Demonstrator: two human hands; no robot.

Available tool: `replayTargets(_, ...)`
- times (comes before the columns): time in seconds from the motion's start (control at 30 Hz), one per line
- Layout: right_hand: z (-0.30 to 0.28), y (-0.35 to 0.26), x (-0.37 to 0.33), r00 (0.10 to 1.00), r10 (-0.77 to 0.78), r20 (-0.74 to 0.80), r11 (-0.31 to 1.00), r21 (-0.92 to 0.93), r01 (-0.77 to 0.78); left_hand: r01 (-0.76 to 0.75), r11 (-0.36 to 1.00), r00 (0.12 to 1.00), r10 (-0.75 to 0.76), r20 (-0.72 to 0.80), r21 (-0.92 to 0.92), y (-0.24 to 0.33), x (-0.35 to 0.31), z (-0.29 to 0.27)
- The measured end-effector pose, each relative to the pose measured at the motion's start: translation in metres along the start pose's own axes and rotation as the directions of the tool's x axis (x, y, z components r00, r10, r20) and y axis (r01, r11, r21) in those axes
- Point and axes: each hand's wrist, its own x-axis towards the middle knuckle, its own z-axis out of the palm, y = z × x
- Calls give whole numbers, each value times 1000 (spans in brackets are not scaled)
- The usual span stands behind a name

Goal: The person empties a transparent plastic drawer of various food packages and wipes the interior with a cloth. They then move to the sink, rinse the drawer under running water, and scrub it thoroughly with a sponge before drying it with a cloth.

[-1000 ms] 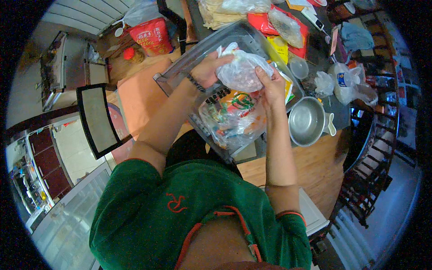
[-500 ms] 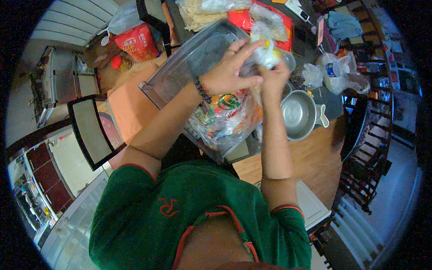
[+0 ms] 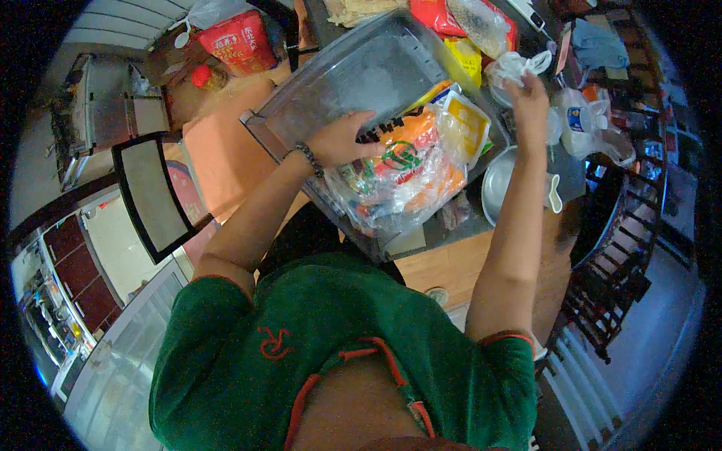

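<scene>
My left hand [image 3: 342, 140] reaches over a clear plastic drawer bin [image 3: 331, 83], fingers stretched out and holding nothing. Its fingertips lie at the edge of a clear plastic bag [image 3: 406, 161] with orange, green and red packaging, which fills the near part of the bin. Beyond the bin's right side, my right hand [image 3: 531, 98] grips a thin white plastic bag [image 3: 519, 69]; the fingertips are partly hidden. Yellow-and-white packets [image 3: 468, 126] stand in the bin beside the clear bag. Close under my right forearm is a metal pot [image 3: 498, 184], partly covered by the arm.
Red and yellow packages [image 3: 466, 60] lie past the bin. A white plastic jug [image 3: 583, 128] stands at the right. On the left are an orange board-like surface [image 3: 226, 150], a black-framed chair back [image 3: 154, 203], a red sack [image 3: 237, 45] and a red-lidded jar [image 3: 207, 77].
My hands have parted: the right moved right with the white bag, the left drew back left over the bin. The packets in the bin and the yellow package are now uncovered.
</scene>
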Motion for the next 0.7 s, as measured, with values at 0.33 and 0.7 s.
replayTargets(0.33, 46, 16, -160, 914, 170, 368, 978, 52, -203, 45, 989, 992, -28, 121, -142, -13, 8, 26)
replayTargets(0.7, 34, 8, -150, 968, 17, 250, 887, 443, -130, 284, 707, 917, -398, -33, -647, -38, 12, 25)
